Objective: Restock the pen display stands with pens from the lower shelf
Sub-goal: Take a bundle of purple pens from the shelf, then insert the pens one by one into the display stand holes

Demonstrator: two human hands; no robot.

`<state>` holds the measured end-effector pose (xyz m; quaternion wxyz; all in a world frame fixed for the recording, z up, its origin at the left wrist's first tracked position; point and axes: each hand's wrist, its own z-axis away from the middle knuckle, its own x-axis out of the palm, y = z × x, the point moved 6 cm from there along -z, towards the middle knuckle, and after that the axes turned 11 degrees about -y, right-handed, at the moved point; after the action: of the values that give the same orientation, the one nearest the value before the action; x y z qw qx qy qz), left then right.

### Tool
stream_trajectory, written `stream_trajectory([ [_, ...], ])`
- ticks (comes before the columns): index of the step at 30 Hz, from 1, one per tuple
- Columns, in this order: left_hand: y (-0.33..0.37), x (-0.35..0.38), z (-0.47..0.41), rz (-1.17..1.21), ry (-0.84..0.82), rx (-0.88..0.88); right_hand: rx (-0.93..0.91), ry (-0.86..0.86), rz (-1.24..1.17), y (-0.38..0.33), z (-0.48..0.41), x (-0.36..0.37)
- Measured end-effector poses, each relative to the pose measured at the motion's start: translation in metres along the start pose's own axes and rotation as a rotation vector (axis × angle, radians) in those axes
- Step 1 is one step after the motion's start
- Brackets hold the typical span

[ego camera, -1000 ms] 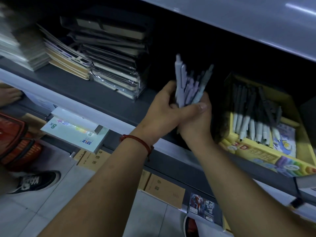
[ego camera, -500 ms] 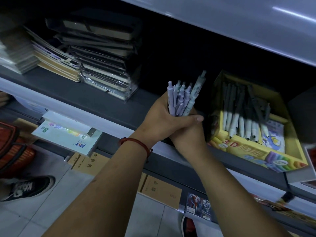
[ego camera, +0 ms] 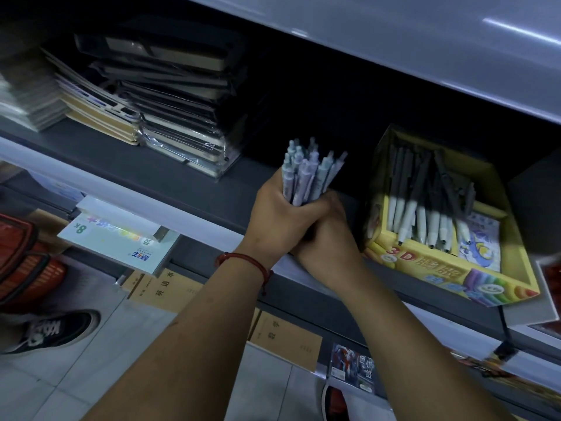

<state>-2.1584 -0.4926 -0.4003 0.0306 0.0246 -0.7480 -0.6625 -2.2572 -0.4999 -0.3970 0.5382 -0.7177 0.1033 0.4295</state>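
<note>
Pale plastic pens (ego camera: 306, 174) stand bunched above the lower shelf (ego camera: 170, 180), with our left hand (ego camera: 277, 221) and right hand (ego camera: 329, 241) curled tight around their bottom halves. They look light, stiff and slippery, so we squeeze them low down.

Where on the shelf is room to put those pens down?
Bare dark grey shelf lies between the stack of plastic-wrapped black notebooks and the yellow cardboard box, beside the pale pen bundle, and in front of the notebooks. Crowded: the box is full of grey-and-white pens; the left end is stacked.
</note>
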Motion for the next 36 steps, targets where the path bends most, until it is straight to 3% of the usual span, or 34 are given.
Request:
stream_trajectory([
  [7, -0.007, -0.011, -0.002, 0.231, 0.231, -0.045, 0.074, -0.040, -0.085, 0.007, 0.002, -0.003],
  [12, 0.000, -0.010, 0.004, 0.174, 0.424, -0.003, 0.120, -0.059, -0.241, 0.011, 0.006, -0.008],
  [19, 0.032, 0.002, 0.031, 0.373, 0.672, 0.150, -0.100, -0.140, -0.312, -0.005, 0.021, -0.021],
  [23, 0.030, 0.042, 0.064, 0.747, 0.583, 0.258, -0.265, -0.100, -0.222, -0.010, 0.077, -0.045],
  [26, 0.017, 0.082, 0.097, 0.878, 0.471, 0.298, -0.365, -0.100, -0.148, 0.005, 0.132, -0.056],
  [30, -0.011, 0.133, 0.146, 0.802, 0.462, 0.285, -0.489, -0.117, -0.111, 0.043, 0.201, -0.068],
  [33, -0.031, 0.172, 0.187, 0.645, 0.501, 0.243, -0.484, -0.092, -0.069, 0.076, 0.256, -0.079],
  [36, -0.045, 0.235, 0.225, 0.533, 0.418, 0.208, -0.458, -0.010, -0.003, 0.107, 0.325, -0.098],
])
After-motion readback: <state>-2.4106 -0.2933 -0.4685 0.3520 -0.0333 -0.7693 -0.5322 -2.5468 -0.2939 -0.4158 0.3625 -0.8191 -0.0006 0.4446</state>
